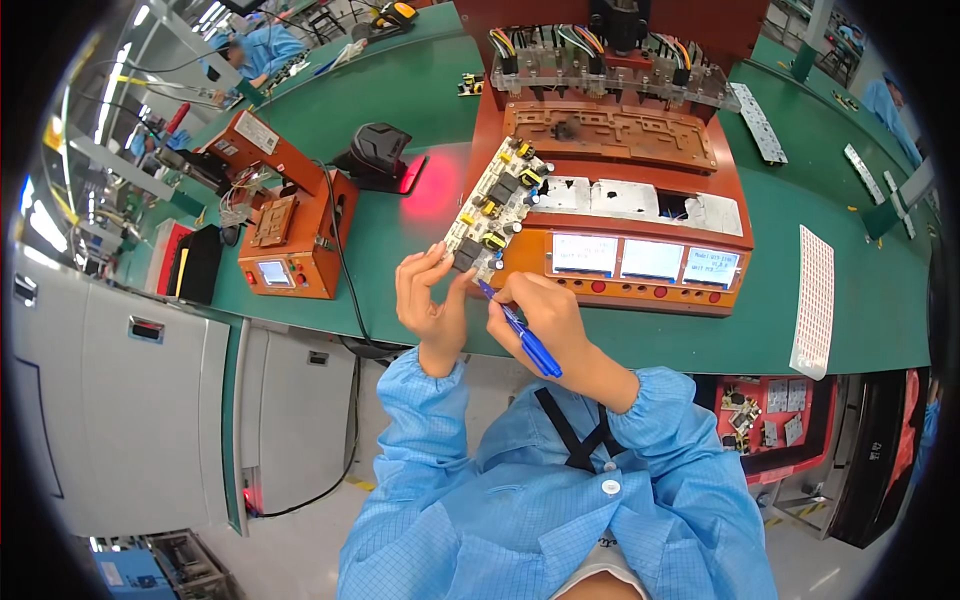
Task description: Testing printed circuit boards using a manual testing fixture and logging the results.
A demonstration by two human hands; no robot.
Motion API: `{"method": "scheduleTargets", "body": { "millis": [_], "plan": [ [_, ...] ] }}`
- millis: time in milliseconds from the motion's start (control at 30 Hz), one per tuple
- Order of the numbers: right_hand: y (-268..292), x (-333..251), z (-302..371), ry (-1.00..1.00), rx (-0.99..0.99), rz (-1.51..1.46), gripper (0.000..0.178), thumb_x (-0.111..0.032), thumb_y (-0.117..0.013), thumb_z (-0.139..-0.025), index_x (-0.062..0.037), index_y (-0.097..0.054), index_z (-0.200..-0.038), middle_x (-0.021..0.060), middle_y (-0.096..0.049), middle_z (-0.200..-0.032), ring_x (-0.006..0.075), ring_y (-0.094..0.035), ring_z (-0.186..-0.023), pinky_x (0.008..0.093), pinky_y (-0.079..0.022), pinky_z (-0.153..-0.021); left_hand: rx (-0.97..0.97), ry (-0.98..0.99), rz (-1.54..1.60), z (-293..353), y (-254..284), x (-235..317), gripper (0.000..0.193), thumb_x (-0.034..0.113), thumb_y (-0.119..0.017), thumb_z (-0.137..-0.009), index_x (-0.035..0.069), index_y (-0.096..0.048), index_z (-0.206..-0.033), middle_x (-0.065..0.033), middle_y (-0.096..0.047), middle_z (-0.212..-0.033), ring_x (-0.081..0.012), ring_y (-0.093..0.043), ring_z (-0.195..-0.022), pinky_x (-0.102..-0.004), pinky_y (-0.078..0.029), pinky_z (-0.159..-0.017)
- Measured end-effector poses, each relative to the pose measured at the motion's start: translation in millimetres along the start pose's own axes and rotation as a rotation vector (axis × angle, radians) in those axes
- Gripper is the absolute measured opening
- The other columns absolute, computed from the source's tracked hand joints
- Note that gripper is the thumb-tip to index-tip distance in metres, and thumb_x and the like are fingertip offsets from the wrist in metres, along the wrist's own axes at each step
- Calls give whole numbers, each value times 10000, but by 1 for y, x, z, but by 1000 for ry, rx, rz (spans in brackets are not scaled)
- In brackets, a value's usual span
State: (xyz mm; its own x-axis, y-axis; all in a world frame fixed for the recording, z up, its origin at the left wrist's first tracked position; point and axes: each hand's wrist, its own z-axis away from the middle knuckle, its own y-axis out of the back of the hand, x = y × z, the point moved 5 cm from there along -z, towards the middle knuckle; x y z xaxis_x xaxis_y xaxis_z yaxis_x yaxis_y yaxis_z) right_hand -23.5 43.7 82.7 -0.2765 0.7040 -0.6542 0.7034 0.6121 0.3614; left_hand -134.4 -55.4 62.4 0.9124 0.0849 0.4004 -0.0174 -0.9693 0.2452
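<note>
circuit board: at orange tester's left end, long axis slanting up-right
left hand: pinching its near end (partly hidden)
right hand: gripping blue pen; tip contact unclear

Left hand upright, pinching — right hand curled just beside it.
</note>
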Motion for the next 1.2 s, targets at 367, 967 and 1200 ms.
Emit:
{"method": "scheduleTargets", "body": {
  "millis": [367,967,1200],
  "plan": [
    [37,30,-25,-214,203,-192,113,-37,-595,-777,2,-501,-729,96,-598,-645,147,-595,-578,275,-439,-515,-12,-18,14,9,-2,-9,284,-53,-738,-683,-1,-593,-921,-131,-626,-1023,-268,-580,-965,-383,-456,-883],
    [80,48,-30,-297,341,-313,223,-185,-499,-936,1,-558,-828,73,-621,-705,99,-562,-652,230,-441,-588,67,18,43,18,6,-17,241,-46,-710,-708,-4,-595,-916,-145,-622,-1033,-303,-572,-986,-399,-457,-876],
    [270,147,-64,-190,650,531,277,-251,-554,-910,0,-590,-800,126,-643,-745,182,-613,-672,303,-448,-611,184,310,234,30,41,-47,187,-5,-607,-853,-50,-509,-1005,-146,-535,-1095,-244,-540,-1061,-358,-431,-948]
  ]
}}
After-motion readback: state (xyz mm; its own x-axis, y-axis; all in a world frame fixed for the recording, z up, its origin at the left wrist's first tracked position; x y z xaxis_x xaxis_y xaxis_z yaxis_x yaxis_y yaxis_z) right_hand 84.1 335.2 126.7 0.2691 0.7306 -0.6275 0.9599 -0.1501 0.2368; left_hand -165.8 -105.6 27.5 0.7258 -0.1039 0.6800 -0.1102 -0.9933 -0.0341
